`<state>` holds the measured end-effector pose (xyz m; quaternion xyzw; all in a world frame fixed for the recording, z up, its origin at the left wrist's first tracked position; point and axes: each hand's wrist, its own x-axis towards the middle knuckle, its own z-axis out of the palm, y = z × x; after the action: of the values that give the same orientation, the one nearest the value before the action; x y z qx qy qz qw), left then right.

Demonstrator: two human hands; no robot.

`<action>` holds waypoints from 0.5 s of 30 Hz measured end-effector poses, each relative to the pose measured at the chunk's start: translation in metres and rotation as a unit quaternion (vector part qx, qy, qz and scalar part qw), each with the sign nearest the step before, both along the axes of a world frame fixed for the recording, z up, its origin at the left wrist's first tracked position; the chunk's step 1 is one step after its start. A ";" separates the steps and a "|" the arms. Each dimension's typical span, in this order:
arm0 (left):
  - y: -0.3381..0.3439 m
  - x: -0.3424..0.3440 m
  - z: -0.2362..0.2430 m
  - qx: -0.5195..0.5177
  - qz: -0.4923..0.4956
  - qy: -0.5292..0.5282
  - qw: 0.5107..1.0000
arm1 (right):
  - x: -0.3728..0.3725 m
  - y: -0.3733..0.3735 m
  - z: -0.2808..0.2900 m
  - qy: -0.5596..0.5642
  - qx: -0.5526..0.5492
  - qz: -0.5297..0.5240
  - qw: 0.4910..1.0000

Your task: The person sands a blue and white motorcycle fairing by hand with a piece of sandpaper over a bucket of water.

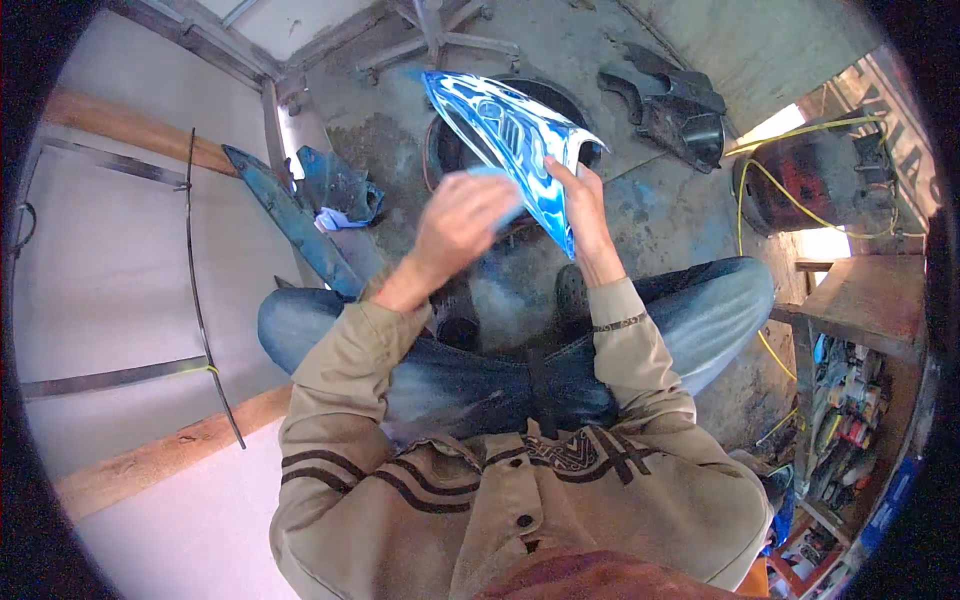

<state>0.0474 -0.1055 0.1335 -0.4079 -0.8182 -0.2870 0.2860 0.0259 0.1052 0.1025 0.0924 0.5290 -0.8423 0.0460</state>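
A glossy blue and white body panel (515, 130), pointed at its ends like a motorcycle fairing, is held up in front of me. My right hand (585, 205) grips its near right edge, thumb on the shiny face and fingers behind it. At the panel's lower left edge is my left hand (460, 220), blurred by motion with its fingers curled closed. A light blue smear shows at those fingertips; whether it is a thing in the hand or part of the panel cannot be told. Behind the panel a round black tub (447, 150) on the floor is partly hidden.
A dark moulded panel (670, 105) lies on the floor at far right. Beyond it stands a dark drum-like tank (810, 190) with a yellow hose (800, 208). Dark blue parts (335, 185) lean at left. A cluttered wooden shelf (865, 295) stands at right. A wheeled stand's base (435, 40) is at the back.
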 end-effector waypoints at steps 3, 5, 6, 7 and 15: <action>0.005 0.011 -0.003 -0.032 -0.043 -0.017 0.998 | -0.002 -0.002 -0.003 -0.005 0.026 -0.006 1.000; -0.004 0.002 -0.004 -0.024 -0.004 -0.015 1.000 | 0.003 0.000 0.001 -0.024 0.002 -0.011 1.000; -0.010 -0.007 -0.001 -0.021 0.030 -0.014 0.999 | 0.002 -0.004 0.005 -0.036 -0.031 -0.016 0.999; -0.013 -0.010 -0.001 -0.020 0.043 -0.024 0.999 | 0.001 -0.003 0.002 -0.041 -0.015 -0.015 0.999; -0.006 -0.010 0.009 -0.019 -0.005 0.014 1.000 | -0.001 -0.002 0.007 -0.008 -0.003 0.003 1.000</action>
<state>0.0375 -0.1114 0.1426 -0.4216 -0.8173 -0.2668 0.2883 0.0253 0.1029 0.1091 0.0973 0.5265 -0.8429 0.0526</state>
